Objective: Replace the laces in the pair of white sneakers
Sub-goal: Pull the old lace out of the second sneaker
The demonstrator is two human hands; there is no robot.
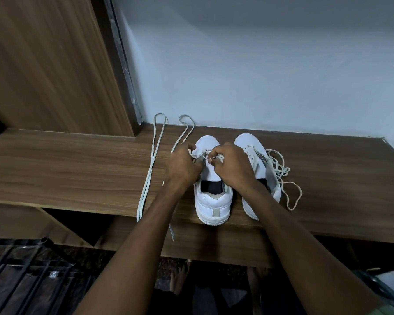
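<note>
Two white sneakers stand side by side on a wooden shelf (77, 169), heels toward me. Over the left sneaker (213, 201) my left hand (182, 165) pinches a lace end at the eyelets, and my right hand (231, 164) pinches the lace (206, 157) just beside it. The right sneaker (251, 144) is partly hidden by my right forearm; a tangled off-white lace (280, 169) spills from it onto the shelf to the right. Two long pale laces (154, 160) lie folded on the shelf left of the shoes, their ends hanging over the front edge.
A wooden cabinet side (50, 64) rises at the left and a pale wall (259, 64) stands behind the shelf. Below the shelf's front edge are a dark metal rack (27, 276) at lower left and my bare feet (180, 278) on the floor.
</note>
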